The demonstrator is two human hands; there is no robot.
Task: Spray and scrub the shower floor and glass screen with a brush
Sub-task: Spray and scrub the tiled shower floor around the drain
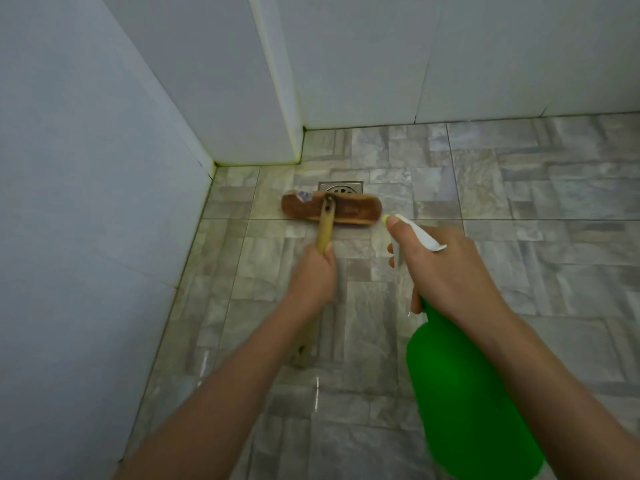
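Left hand (313, 271) grips the brush (332, 210) handle, head flat on the shower floor (519, 237) beside the drain (341, 187), right hand (446, 268) wrapped round the green spray bottle (464, 393); I judge short firm strokes along the grout (429, 220), nozzle aimed just ahead, best.
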